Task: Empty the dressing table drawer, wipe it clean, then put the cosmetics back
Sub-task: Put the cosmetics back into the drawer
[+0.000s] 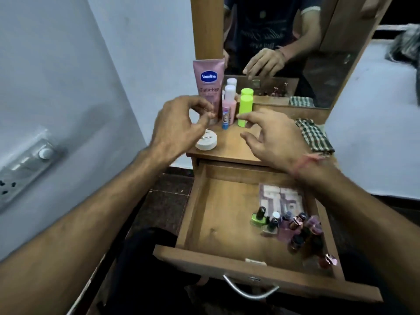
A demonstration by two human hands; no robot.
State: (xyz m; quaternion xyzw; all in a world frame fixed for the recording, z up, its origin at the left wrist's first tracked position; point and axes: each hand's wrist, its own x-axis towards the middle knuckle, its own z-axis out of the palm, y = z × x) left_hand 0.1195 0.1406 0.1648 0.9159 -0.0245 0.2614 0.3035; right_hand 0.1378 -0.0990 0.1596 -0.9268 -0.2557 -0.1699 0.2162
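The wooden drawer is pulled out below the dressing table top. Several nail polish bottles and a printed card lie in its right half. On the top stand a pink Vaseline tube, a pink bottle with a white cap, a small blue stick, a green bottle and a white round jar. My left hand hovers over the jar with loosely curled, empty fingers. My right hand hangs with spread fingers just in front of the green bottle, holding nothing.
A checked cloth lies on the right of the table top. The mirror rises behind the cosmetics. A wall switch panel is at the left. A metal handle juts from the drawer front.
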